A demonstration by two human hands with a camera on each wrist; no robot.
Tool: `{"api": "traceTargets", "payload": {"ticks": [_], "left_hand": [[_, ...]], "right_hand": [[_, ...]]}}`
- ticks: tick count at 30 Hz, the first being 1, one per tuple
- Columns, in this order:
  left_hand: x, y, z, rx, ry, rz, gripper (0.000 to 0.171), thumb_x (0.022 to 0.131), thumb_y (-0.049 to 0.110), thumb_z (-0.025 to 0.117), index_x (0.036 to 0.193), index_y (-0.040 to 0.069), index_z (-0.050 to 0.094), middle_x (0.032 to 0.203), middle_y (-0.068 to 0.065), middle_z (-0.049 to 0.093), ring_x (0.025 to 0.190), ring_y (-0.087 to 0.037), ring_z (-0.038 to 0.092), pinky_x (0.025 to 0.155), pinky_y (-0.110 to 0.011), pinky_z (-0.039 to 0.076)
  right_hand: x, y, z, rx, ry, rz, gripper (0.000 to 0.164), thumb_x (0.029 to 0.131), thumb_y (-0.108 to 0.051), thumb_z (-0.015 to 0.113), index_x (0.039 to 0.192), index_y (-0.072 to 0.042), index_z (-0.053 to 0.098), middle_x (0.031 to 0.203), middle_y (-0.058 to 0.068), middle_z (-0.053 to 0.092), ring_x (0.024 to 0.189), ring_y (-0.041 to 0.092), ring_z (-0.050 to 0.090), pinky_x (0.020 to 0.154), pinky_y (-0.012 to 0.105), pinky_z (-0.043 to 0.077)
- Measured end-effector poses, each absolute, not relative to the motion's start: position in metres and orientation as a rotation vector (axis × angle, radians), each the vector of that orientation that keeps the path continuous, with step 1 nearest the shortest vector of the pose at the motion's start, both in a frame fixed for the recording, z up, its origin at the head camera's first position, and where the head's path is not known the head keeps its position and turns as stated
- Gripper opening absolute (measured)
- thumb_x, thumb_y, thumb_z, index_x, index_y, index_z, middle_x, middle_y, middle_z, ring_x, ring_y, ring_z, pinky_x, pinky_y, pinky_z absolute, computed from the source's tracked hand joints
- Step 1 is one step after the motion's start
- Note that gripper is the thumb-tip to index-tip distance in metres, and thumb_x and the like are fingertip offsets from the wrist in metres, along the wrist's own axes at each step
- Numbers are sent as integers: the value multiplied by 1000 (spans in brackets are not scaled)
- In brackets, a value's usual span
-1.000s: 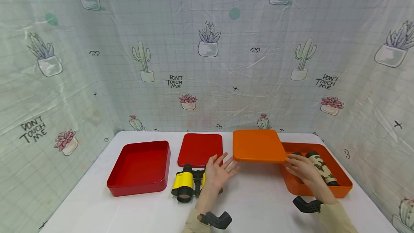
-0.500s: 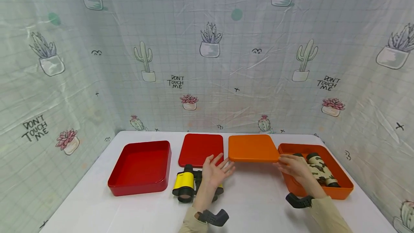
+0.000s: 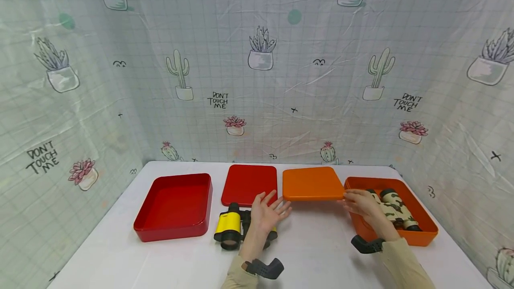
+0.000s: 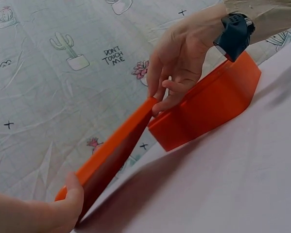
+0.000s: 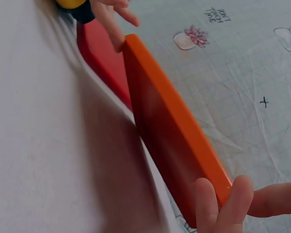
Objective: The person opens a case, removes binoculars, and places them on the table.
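An orange lid (image 3: pixel 313 183) hangs left of the orange box (image 3: pixel 419 237), its near edge raised and its far edge low by the table. My right hand (image 3: pixel 365 206) pinches the lid's near right corner between thumb and fingers. At the near left corner is my left hand (image 3: pixel 266 217), palm up and fingers spread, with its fingertips touching the rim. In the right wrist view the lid's underside (image 5: pixel 157 126) faces the table. Camouflage binoculars (image 3: pixel 395 208) lie in the orange box, partly behind my right hand.
Yellow and black binoculars (image 3: pixel 230 226) lie on the white table (image 3: pixel 313 253), partly hidden by my left forearm. Behind them lies a red lid (image 3: pixel 250 184). An open red box (image 3: pixel 174 206) stands at the left. A cactus-print curtain (image 3: pixel 257 115) encloses the back and sides.
The orange lid has moved left and lower, away from the orange box, with my right hand following. More of the camouflage binoculars shows. My left hand has barely moved.
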State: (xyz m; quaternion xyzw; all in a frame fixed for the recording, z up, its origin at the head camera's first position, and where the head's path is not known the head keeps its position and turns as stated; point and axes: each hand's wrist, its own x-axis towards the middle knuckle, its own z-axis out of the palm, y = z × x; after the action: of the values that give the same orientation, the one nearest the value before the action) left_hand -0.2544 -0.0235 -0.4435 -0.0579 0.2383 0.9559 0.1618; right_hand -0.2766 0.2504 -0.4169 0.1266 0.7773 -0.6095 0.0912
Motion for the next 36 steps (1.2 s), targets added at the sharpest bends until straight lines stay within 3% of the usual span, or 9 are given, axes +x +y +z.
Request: {"api": "traceTargets", "payload": {"ticks": [13,19,24,28,31,36], "left_hand": [[-264,-25,-441,-114,728,2707,59,93,33,27,143,8,8,146,-27,2,130,-47,18,105,-53,27],[-267,-25,-443,-107,746,2709,60,94,34,26,143,7,6,145,-30,-2,129,-50,16,106,-54,24],[-268,-24,-447,-127,734,2717,60,94,34,24,144,7,5,146,-29,-5,131,-50,11,107,-55,20],[-268,-22,-449,-134,750,2727,60,94,33,23,143,6,5,145,-30,-7,131,-50,8,108,-56,17],[-269,-21,-450,-150,755,2737,60,94,34,23,143,6,6,145,-30,-7,131,-51,8,108,-56,16],[-270,-17,-452,-187,752,2740,60,93,35,24,143,5,7,145,-30,-7,131,-51,8,108,-56,17]], "right_hand": [[-279,241,-418,299,2605,-1544,45,91,-10,41,127,16,34,115,36,47,71,19,66,61,22,53],[-277,236,-415,298,2495,-1615,51,93,-15,38,132,15,25,125,37,35,69,12,63,68,24,54],[-273,227,-421,316,2225,-1889,57,94,-18,36,139,8,12,140,34,14,90,21,56,76,26,53],[-268,222,-427,340,1978,-2158,62,94,-18,36,141,4,1,145,30,-3,120,38,36,89,34,47],[-265,219,-430,368,1865,-2283,62,94,-17,34,142,1,-2,147,25,-8,128,41,24,94,37,43],[-262,216,-436,366,1744,-2404,63,95,-16,30,142,-3,-9,148,18,-15,132,37,19,100,38,35]]}}
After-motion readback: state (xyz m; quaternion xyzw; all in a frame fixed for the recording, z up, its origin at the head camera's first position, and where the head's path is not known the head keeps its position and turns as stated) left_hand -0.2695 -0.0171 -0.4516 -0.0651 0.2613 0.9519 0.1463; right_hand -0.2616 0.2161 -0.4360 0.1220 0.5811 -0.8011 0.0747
